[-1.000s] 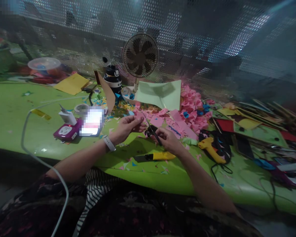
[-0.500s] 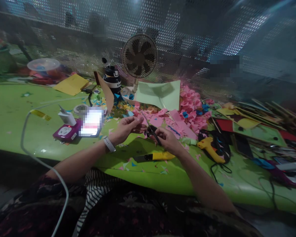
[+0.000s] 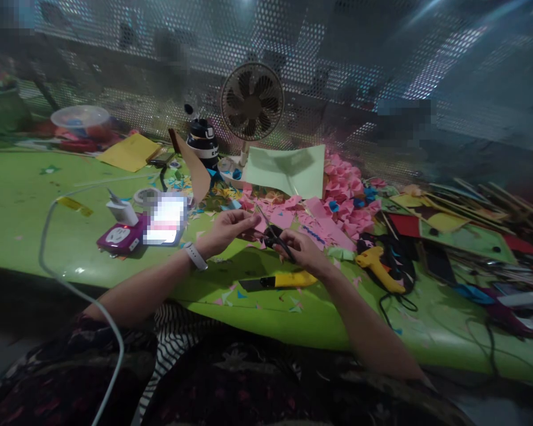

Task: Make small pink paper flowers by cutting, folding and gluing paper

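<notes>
My right hand is wrapped round a pair of scissors with dark handles, the blades pointing up and to the left. My left hand, with a white watch band at the wrist, is pinched closed just left of the blades. What lies between its fingertips is too small to make out. Below both hands a yellow utility knife rests on the green table with its dark blade to the left. Beyond the fingers lie pink paper pieces.
A lit phone and a purple power strip are at the left, with a white cable nearby. Behind stand a fan, a black bottle and a pale green sheet. A yellow glue gun lies at right.
The scissors and my right hand have shifted very slightly. My left hand stays pinched in nearly the same place, and the things on the table have not moved.
</notes>
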The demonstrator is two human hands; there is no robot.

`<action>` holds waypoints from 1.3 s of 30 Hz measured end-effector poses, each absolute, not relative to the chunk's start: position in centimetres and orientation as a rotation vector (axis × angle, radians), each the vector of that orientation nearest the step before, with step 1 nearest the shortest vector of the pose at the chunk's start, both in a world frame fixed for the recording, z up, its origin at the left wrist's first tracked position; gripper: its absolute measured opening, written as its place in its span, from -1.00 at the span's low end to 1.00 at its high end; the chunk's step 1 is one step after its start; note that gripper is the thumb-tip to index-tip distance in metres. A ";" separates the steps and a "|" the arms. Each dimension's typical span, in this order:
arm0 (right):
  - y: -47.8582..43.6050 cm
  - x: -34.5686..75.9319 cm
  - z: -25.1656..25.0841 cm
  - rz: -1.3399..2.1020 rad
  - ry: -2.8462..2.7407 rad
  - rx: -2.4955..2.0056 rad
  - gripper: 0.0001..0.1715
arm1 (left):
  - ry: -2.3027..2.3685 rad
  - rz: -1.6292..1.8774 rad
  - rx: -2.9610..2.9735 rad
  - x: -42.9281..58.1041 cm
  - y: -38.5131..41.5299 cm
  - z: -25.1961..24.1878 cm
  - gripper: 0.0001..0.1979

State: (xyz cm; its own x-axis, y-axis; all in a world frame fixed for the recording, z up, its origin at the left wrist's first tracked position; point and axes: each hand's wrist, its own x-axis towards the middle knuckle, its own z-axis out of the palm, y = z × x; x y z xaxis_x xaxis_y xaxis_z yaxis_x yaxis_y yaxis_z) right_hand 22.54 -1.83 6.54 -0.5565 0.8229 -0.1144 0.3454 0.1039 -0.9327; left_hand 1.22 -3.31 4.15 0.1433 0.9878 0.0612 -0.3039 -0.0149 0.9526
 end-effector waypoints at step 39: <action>-1.6 22.6 5.6 1.198 -1.873 -1.128 -0.37 | 0.836 1.451 0.686 0.0 -1.6 4.0 -0.79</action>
State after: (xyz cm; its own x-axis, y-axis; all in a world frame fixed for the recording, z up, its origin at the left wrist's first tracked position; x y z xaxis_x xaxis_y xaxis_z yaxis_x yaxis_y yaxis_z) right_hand 22.59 -1.60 5.60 -0.4293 0.9010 0.0628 0.3208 0.2171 -0.9219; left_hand 0.00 -1.58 4.02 -0.0590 0.9956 -0.0731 -0.5623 0.0274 0.8265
